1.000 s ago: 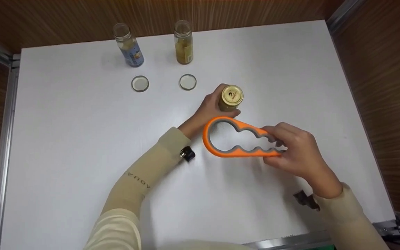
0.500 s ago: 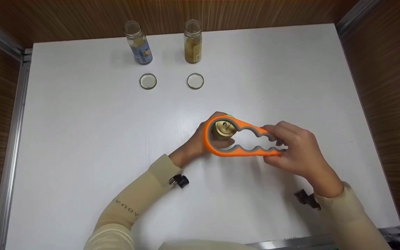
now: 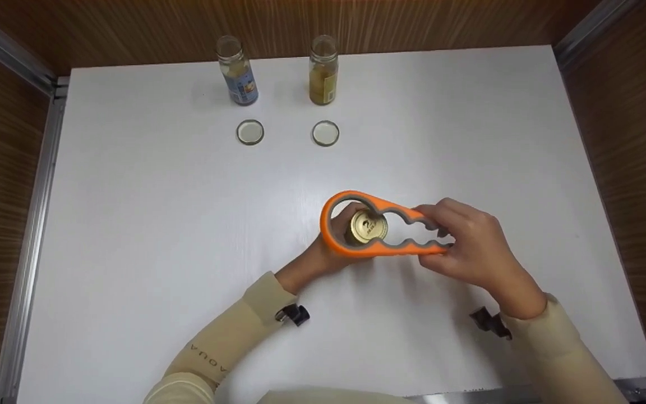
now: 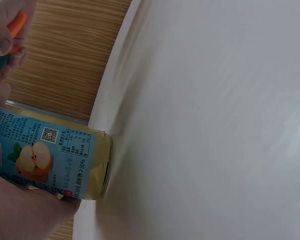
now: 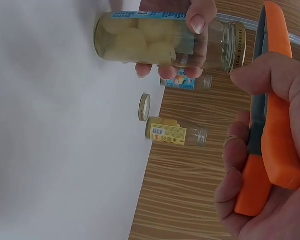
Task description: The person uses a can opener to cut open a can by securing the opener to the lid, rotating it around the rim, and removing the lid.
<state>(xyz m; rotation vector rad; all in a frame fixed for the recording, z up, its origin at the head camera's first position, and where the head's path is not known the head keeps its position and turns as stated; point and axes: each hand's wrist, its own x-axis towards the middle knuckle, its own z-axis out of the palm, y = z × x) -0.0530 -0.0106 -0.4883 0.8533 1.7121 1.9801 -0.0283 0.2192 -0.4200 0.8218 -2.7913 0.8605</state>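
My left hand [image 3: 323, 258] grips a glass jar [image 4: 50, 155] with a blue label and pale fruit pieces inside. Its gold lid [image 3: 368, 226] faces up and is on the jar. In my right hand [image 3: 469, 241] is an orange and grey jar opener [image 3: 326, 224], held by its two handles. Seen from the head, the opener's loop overlaps the lid and partly hides the left hand. The right wrist view has the opener just above the lid [image 5: 238, 46], apparently apart from it. Whether the jar's base touches the table cannot be told.
At the table's back edge stand two lidless jars with contents, one blue-labelled [image 3: 241, 87] and one yellow-labelled [image 3: 323, 84]. Before them lie two lids, a left one [image 3: 250, 132] and a right one [image 3: 326, 133], undersides up. Wood-grain panels [image 3: 278, 25] border the white table [image 3: 160, 185].
My left hand has brought the jar toward me, from beyond the opener to beneath its loop. The right hand keeps its grip and has barely moved. The head view has shifted slightly.
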